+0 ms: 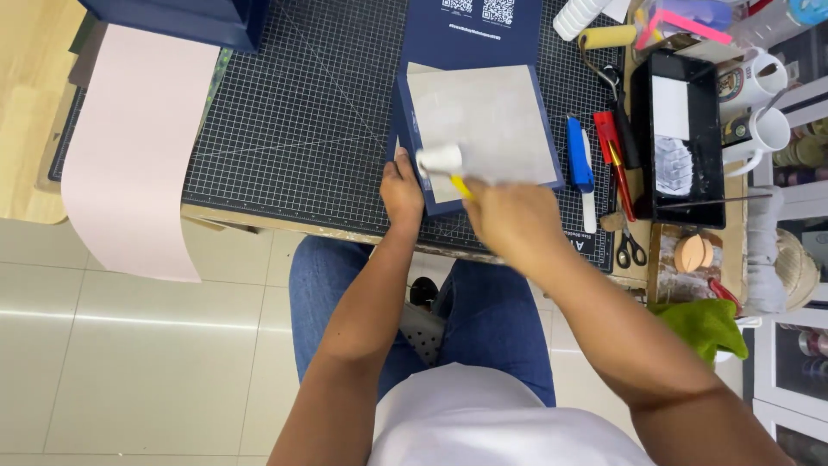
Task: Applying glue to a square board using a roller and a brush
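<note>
A small white roller (440, 160) with yellow handle lies on the navy, grey-lined box (483, 138).
</note>
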